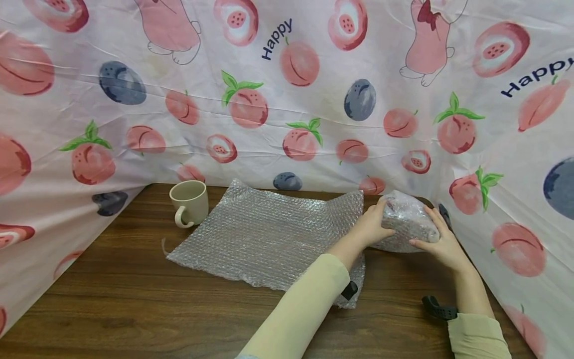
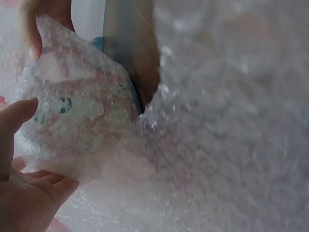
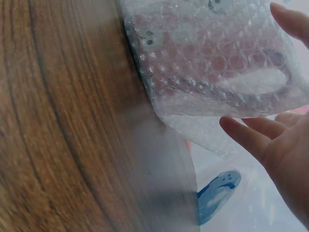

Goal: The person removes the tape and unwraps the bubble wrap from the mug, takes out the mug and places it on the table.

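At the back right of the table, both hands hold a bubble-wrapped bundle [image 1: 408,219] between them. My left hand [image 1: 373,225] grips its left side, thumb toward me. From the right, my right hand [image 1: 448,245] holds the other side, with the thumb at the near face and fingers over the far edge. Through the wrap in the left wrist view, the bundled item [image 2: 82,104] shows pinkish with small dark prints; its kind is blurred by the plastic. A flat sheet of bubble wrap [image 1: 269,234] lies left of the bundle, partly under my left forearm.
A cream mug [image 1: 190,202] stands upright at the back left, close to the sheet's left edge. Fruit-printed cloth [image 1: 314,109] encloses the back and sides of the brown wooden table [image 1: 134,309]. The bundle is near the table's right back corner.
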Demonstrator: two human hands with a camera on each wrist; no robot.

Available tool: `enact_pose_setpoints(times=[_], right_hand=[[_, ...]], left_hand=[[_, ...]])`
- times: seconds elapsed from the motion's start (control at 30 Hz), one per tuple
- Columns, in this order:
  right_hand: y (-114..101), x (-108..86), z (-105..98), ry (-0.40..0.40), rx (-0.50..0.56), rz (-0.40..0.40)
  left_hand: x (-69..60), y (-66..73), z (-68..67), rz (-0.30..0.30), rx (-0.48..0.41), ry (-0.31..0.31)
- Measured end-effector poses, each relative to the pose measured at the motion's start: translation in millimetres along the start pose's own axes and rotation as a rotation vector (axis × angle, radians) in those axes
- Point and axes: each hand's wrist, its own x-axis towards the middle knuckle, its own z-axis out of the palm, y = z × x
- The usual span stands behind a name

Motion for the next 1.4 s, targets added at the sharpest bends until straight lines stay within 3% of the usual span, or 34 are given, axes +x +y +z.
enact_pose_setpoints(times=[0.2, 0.6, 1.4], right_hand=[[-2, -1.6, 4, 0.027, 0.031, 0.005], [-2, 3.3, 14, 0.115, -0.003, -0.006], [-2, 8.7, 26, 0.307, -0.04, -0.048]], left_hand=[[-1.5, 1.9, 6.7, -0.03, -0.019, 0.029], [-1.2, -5.2, 14.1, -0.153, -0.181, 0.034], [-0.8, -8.7, 17.4, -0.02, -0.305, 0.091]])
